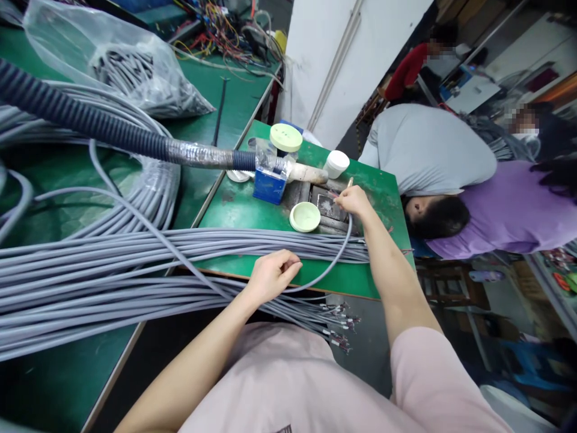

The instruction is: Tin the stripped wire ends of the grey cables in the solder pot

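My right hand (356, 200) is closed in a pinch on the end of a grey cable (346, 240), over a dark, stained metal block (327, 201) on the green table. From there the cable curves down and back toward the left. My left hand (274, 275) is closed, thumb against curled fingers, above the front edge of a bundle of grey cables (207, 243). Whatever it holds, if anything, is hidden. A pale green dish (305, 217) stands between my hands, beside the block. Below my left hand, a second bundle ends in stripped wires (338, 325).
A ribbed black hose (90, 123) crosses from the left, its pale nozzle (309, 174) propped on a blue box (269, 185). Nearby stand a white jar (337, 162) and a yellow-green lid (285, 138). Coiled cable (157, 180) lies left. A co-worker in purple (505, 210) bends at right.
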A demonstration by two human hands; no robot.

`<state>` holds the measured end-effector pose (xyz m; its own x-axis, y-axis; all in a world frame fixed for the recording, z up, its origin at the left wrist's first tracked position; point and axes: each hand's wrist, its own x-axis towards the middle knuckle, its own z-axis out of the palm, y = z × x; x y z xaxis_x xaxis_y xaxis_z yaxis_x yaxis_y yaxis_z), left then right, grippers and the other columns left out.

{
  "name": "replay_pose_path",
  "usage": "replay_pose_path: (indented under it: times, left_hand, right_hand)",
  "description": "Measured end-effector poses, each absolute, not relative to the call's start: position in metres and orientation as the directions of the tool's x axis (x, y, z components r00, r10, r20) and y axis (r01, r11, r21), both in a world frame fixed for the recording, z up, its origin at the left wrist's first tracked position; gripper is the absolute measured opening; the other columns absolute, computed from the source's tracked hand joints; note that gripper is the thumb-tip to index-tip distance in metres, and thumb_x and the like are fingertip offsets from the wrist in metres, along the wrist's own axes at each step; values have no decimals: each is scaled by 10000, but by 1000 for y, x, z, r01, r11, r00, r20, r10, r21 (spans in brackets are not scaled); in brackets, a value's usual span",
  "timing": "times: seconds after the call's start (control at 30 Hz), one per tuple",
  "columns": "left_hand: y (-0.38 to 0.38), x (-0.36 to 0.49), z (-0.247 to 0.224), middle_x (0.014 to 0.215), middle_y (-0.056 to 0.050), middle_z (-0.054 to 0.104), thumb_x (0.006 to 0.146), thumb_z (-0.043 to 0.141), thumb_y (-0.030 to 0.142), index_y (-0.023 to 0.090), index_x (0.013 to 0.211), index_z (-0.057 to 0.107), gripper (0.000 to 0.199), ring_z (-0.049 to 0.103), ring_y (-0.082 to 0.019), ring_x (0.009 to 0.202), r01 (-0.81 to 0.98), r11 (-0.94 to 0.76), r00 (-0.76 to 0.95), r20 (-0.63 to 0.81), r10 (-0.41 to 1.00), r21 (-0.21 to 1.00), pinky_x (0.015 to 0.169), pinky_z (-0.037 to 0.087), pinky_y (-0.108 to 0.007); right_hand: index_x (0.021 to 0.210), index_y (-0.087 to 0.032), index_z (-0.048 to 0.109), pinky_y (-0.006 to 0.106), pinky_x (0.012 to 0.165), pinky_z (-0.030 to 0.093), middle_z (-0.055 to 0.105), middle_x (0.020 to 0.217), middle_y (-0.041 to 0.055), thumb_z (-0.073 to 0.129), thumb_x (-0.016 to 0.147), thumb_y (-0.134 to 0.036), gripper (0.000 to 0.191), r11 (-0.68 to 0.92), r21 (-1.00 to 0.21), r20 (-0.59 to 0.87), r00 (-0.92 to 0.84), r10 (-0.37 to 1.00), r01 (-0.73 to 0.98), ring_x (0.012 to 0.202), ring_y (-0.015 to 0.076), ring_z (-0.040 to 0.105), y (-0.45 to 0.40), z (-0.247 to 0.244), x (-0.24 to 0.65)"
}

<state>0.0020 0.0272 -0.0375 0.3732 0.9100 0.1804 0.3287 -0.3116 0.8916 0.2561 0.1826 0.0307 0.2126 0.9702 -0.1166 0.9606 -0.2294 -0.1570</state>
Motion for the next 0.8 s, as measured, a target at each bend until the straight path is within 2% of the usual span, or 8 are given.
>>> replay_pose_path:
  times: [0.2,0.43,0.47,0.53,0.6,0.63,0.73,0.8]
  left_hand:
    - [27,2,-38,676,17,612,860,553,262,185,770,627,140,523,-99,612,328,-298,373,166,913,896,599,378,-216]
    - [28,2,-39,671,15,615,864,551,273,181,770,631,154,515,-94,598,321,-295,365,170,916,900,588,378,-215]
    - [28,2,-39,671,14,616,863,551,277,180,770,634,158,514,-95,596,320,-294,362,170,917,901,585,379,-216]
    - [28,2,-41,674,8,622,858,556,285,177,770,643,164,515,-97,597,312,-285,352,169,921,906,579,381,-217]
    - [28,3,-41,671,2,625,843,573,297,173,759,653,170,514,-98,594,269,-253,326,159,932,929,571,385,-218]
    - [28,6,-41,665,-1,625,831,586,308,168,746,655,178,512,-98,589,219,-217,301,146,943,951,565,388,-219]
    - [26,20,-38,659,-8,630,765,656,349,157,765,671,193,515,-97,582,-67,-29,212,43,976,997,555,410,-218]
    - [22,35,-34,711,-15,656,697,719,350,156,856,685,253,547,-101,622,-294,106,215,-43,976,950,585,439,-219]
  right_hand:
    - [697,-123,755,262,660,448,691,648,98,623,694,-226,167,-240,-162,-144,218,965,957,699,199,650,187,26,254]
    - [600,-119,697,246,585,430,642,564,55,612,695,-219,162,-248,-241,-122,225,967,938,570,148,594,181,31,256]
    - [585,-122,679,237,557,421,623,542,38,605,702,-228,174,-246,-291,-110,223,969,925,530,129,568,175,35,257]
    - [560,-131,637,221,486,385,573,493,6,599,705,-258,197,-225,-484,-87,209,974,846,449,95,498,154,46,257]
    - [551,-141,605,211,425,340,530,460,-17,620,687,-303,212,-173,-730,-73,176,982,661,399,77,442,124,56,252]
    - [566,-145,610,207,410,330,524,455,-21,636,678,-333,221,-153,-815,-78,157,985,559,395,76,436,107,59,248]
    - [586,-160,614,201,393,325,520,453,-33,668,673,-380,243,-136,-929,-97,128,987,343,383,66,413,55,57,225]
    - [581,-167,607,200,388,319,515,449,-39,674,688,-396,262,-133,-955,-103,127,987,263,378,63,404,29,48,207]
